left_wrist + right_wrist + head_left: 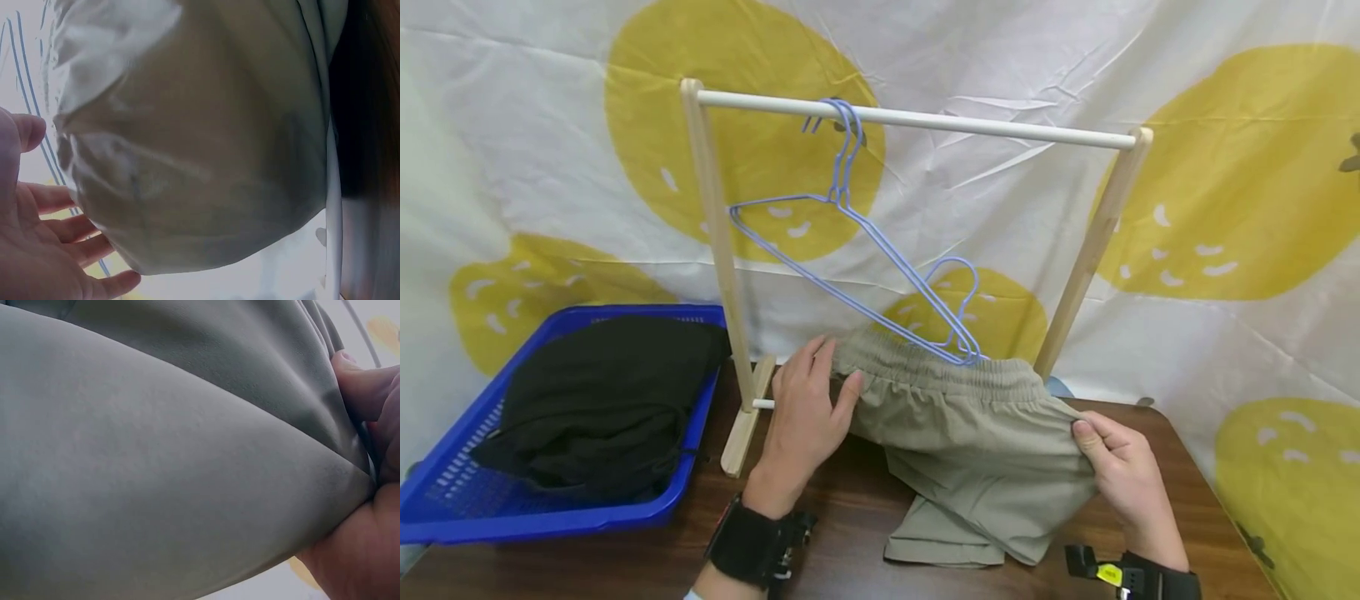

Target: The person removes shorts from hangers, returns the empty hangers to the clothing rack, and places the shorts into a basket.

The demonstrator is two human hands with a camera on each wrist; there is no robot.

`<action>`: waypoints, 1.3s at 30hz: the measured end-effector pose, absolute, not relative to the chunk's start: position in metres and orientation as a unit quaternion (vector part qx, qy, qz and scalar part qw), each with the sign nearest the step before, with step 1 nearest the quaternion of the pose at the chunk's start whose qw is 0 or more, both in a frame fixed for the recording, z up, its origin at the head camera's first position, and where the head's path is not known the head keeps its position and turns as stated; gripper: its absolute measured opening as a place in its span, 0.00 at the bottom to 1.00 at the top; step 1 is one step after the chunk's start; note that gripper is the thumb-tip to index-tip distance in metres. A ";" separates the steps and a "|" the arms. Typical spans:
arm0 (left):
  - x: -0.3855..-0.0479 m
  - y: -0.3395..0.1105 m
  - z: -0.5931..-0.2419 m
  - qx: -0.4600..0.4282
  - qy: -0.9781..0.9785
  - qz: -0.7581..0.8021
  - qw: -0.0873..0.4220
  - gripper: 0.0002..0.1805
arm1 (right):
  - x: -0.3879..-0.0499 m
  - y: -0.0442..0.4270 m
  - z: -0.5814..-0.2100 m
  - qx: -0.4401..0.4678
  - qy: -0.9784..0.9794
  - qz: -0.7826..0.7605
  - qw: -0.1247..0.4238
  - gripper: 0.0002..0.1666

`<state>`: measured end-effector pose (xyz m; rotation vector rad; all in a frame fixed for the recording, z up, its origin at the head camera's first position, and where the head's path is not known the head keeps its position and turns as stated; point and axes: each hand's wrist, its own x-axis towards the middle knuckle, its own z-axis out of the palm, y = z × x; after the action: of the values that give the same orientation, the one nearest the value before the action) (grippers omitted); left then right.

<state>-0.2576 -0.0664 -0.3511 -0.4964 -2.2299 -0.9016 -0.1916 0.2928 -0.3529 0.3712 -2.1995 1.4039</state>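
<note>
Grey-green shorts [977,450] with a gathered elastic waistband [940,379] are held up above the table, their leg ends low over the wood. My right hand [1123,458] pinches the right end of the waistband between thumb and fingers; the right wrist view shows the cloth [187,456] drawn taut to that grip. At the opposite end, my left hand [808,408] touches the waistband with spread, loosely bent fingers. In the left wrist view its thumb [31,131] stands apart from the fingers. A blue hanger [958,267] shows its hook behind the waistband; its lower part is hidden.
Two blue hangers [842,167] hang from the white rail [925,121] of a wooden-sided rack [718,242], their lower corners just before the waistband. At left, a blue basket [572,521] holds folded black clothing [602,408]. A patterned cloth [1000,50] hangs behind the brown table [842,525].
</note>
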 end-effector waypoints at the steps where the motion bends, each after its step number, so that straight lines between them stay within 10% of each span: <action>1: -0.257 -0.068 -0.351 -0.183 -0.860 -0.348 0.324 0.30 | -0.192 0.293 -0.353 0.142 -0.807 0.516 0.248 0.14; 19: -0.256 -0.078 -0.347 -0.111 -0.917 -0.319 0.213 0.41 | -0.192 0.298 -0.356 0.195 -0.789 0.550 0.191 0.15; 32: -0.260 -0.077 -0.350 -0.136 -0.869 -0.356 0.316 0.22 | -0.189 0.298 -0.351 0.173 -0.849 0.461 0.190 0.10; 39: -0.263 -0.078 -0.353 -0.184 -0.845 -0.346 0.365 0.27 | -0.189 0.294 -0.347 0.155 -0.887 0.406 0.154 0.16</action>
<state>-0.2631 -0.0782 -0.3531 -0.4746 -2.1723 -0.8906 -0.1885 0.2939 -0.3467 0.4451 -2.5429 1.1642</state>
